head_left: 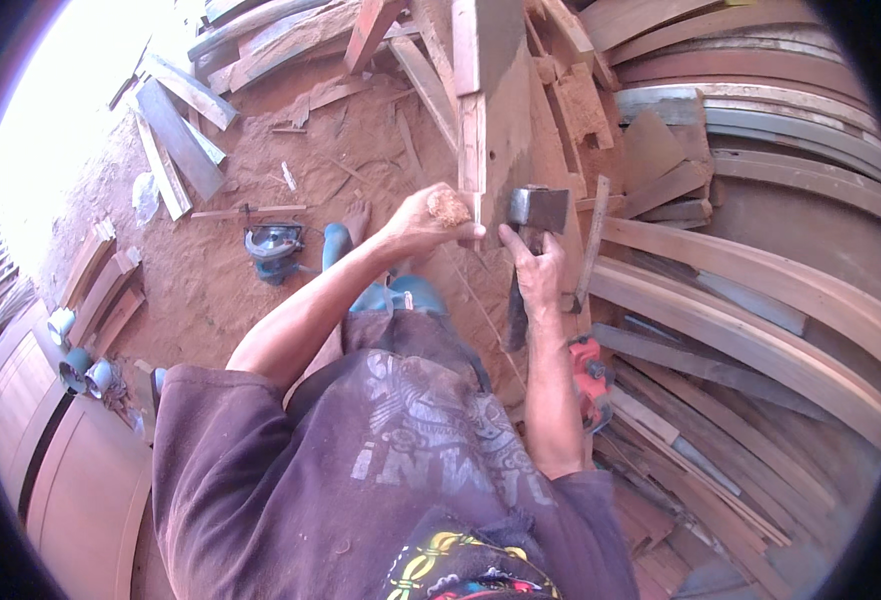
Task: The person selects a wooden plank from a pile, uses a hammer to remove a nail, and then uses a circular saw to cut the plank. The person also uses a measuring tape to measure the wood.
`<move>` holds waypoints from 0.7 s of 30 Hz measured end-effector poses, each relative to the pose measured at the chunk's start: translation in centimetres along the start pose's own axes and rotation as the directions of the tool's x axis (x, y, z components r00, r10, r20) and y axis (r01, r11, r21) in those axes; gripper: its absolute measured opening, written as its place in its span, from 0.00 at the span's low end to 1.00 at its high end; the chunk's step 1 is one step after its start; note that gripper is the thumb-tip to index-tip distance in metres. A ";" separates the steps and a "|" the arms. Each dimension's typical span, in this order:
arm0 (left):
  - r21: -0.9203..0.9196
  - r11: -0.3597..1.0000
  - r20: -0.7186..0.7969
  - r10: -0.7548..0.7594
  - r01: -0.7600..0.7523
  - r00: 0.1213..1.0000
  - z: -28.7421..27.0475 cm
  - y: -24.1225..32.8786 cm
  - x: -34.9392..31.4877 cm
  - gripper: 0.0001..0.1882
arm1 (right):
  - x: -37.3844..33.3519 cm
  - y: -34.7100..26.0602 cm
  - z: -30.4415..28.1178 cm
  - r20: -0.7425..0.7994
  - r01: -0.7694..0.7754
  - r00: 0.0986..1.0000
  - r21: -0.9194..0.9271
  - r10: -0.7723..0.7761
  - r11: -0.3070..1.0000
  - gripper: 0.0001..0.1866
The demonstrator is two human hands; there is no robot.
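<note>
My left hand (438, 217) is closed around the near end of a narrow wooden strip (471, 140). A rough tan patch, like sawdust, covers part of the back of this hand. The strip lies along the left edge of a thick wooden beam (506, 110) that runs away from me. Just to the right, my right hand (536, 268) grips a hammer close below its blocky dark metal head (540, 210). The hammer's dark handle hangs down past my palm. Its head is level with the near end of the strip, beside it and apart from my left hand.
A blue circular saw (274, 250) rests on the sandy floor to the left, near my bare foot (357, 214). By my right forearm is a red power tool (590, 380). Stacked planks (750, 270) fill the right side; loose boards (175, 135) lie at the far left.
</note>
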State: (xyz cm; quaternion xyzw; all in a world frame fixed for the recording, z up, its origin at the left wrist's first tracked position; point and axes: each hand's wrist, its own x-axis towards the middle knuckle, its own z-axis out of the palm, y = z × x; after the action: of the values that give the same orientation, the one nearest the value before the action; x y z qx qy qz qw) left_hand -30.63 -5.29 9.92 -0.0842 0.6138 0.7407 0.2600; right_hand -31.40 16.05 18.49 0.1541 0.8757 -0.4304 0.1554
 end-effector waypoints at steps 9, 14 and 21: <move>0.628 0.778 -0.279 0.227 -0.002 0.933 -0.2 5.8 -2.9 0.45 | -1.3 2.5 4.5 0.270 -0.213 0.961 0.563 0.066 0.798 0.28; 0.367 0.928 -0.275 0.039 0.067 0.961 0.7 5.9 -2.7 0.42 | -2.6 3.5 2.9 0.183 -0.225 0.970 0.417 0.161 0.881 0.24; 0.312 0.947 -0.257 0.005 0.078 0.966 -0.2 3.6 -1.9 0.38 | -8.1 3.8 -3.1 -0.052 -0.160 0.980 0.380 0.194 0.911 0.15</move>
State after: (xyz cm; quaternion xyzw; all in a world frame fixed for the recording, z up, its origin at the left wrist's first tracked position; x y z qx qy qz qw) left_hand -30.75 -6.40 13.82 -0.1467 0.7522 0.6095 0.2030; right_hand -22.93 19.60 20.88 0.2784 0.7661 -0.5661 0.1225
